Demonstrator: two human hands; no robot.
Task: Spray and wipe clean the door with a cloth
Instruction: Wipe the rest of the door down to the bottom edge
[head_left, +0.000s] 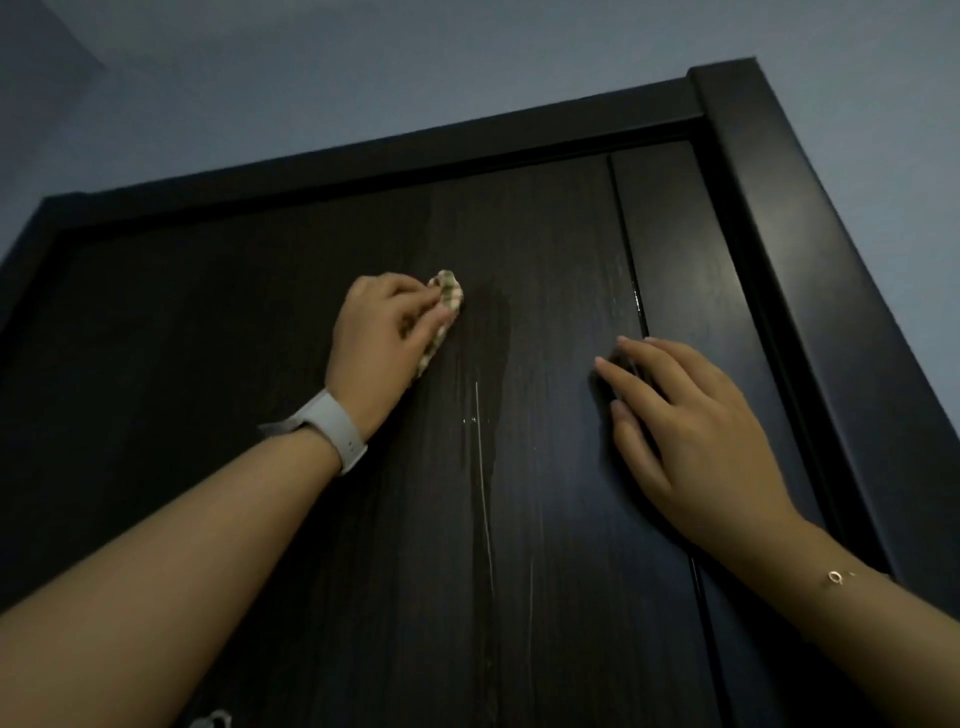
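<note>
The left hand (382, 332) presses a bunched checked cloth (444, 312) against the upper part of the dark wooden door (208, 322), its fingers curled round the cloth so that the fabric peeks out above the knuckles and along the palm's edge. A pale watch band (332, 428) wraps that wrist. Just right of the cloth, a wet streak (485, 467) runs down the door. The right hand (696, 431) lies flat on the door near the vertical groove (631, 291), fingers straight and spread, holding nothing. A thin bracelet (836, 577) circles the right wrist. The dark frame (810, 260) borders the door beneath a bluish wall (311, 78).
</note>
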